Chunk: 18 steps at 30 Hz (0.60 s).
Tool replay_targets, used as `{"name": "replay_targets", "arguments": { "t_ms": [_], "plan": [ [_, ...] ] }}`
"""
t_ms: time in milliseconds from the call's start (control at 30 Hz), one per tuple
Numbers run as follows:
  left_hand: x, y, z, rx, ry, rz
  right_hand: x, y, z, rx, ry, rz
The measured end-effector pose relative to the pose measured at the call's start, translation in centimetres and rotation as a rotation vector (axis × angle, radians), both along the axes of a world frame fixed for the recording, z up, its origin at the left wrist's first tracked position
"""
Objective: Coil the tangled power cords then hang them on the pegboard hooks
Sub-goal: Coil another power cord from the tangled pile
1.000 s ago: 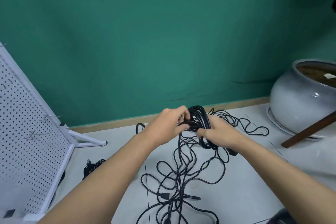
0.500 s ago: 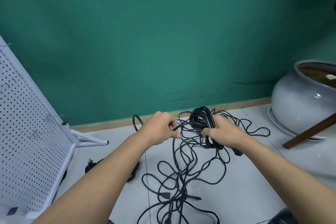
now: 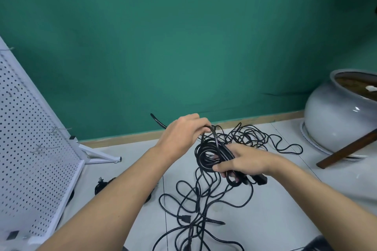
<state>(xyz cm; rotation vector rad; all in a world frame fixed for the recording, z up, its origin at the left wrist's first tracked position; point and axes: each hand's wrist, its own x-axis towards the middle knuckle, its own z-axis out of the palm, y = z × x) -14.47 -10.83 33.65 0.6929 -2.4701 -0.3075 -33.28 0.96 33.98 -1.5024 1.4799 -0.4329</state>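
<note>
two hands on a half-wound cord coil

nearest the camera, loose black cords sprawl in tangled loops on the pale tiled floor, with a flat plug lying among them. above that tangle both bare forearms reach in. the right hand grips a bundle of wound loops, the coil, fingers curled under it and thumb laid across the strands; a black connector pokes out below the wrist. the left hand sits just beyond and higher, fingers closed round a single strand that arcs down into the coil, a short length of that cord sticking out behind the knuckles. strands run from the coil down to the tangle.

to the left, a small dark cord bundle lies on the floor beside the foot of a tilted white pegboard, whose wire hooks hang bare. past the hands, more thin loops spread toward the wooden baseboard. at far right a glazed grey pot stands with a dark wooden leg leaning across it, and a green wall closes the back.
</note>
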Motion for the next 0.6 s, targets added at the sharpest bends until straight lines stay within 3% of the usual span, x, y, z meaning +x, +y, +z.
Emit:
{"name": "replay_targets", "arguments": {
  "t_ms": [167,367,600],
  "plan": [
    [0.7,-0.6,-0.8,0.084,-0.065,-0.063,-0.3,0.1,0.1,-0.056,-0.038,0.117],
    [1.0,-0.3,-0.9,0.497,-0.053,-0.055,-0.4,0.5,0.7,-0.11,-0.051,0.167],
    [0.8,0.3,-1.3,0.7,-0.055,-0.079,-0.3,0.5,1.8,-0.223,-0.118,0.038]
  ]
}}
